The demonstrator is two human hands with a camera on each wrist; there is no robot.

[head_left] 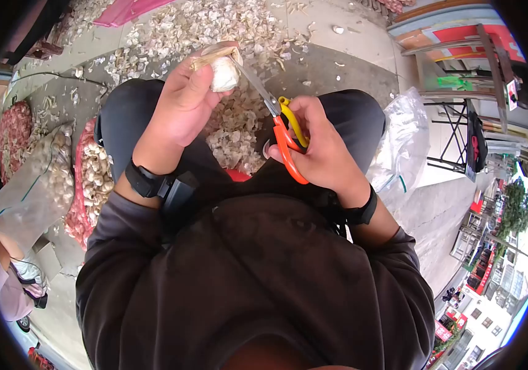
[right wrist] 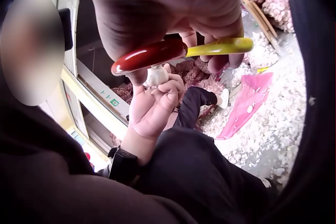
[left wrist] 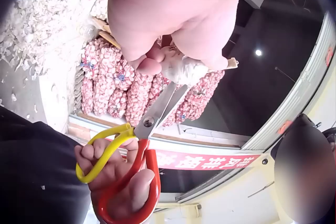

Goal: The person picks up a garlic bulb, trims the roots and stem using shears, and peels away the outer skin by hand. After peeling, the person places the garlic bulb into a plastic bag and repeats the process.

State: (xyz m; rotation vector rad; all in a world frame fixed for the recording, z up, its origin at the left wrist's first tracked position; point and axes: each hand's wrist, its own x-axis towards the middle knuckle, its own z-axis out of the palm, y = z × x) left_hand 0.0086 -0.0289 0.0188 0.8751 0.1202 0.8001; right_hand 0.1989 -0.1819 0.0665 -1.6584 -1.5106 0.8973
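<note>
My left hand [head_left: 184, 105] grips a white garlic bulb [head_left: 224, 75] with a dry tan stem lying across its top. Scissors [head_left: 270, 103] with one orange and one yellow handle are in my right hand [head_left: 329, 148], fingers and thumb through the loops. The blades point at the bulb, their tips beside it near the stem. In the left wrist view the blades stand slightly apart just below the bulb [left wrist: 184, 70]. From the right wrist, the scissors' red handle [right wrist: 149, 57] hides the blades, and the bulb [right wrist: 156, 77] shows behind it.
Peeled skins [head_left: 233, 132] cover the ground between my legs and ahead. Net sacks of garlic [head_left: 94, 179] and a clear bag [head_left: 36, 197] stand on the left. Another plastic bag [head_left: 404, 139] lies by my right knee, near a folding stool [head_left: 455, 139]. A pink sheet [right wrist: 247, 103] lies among skins.
</note>
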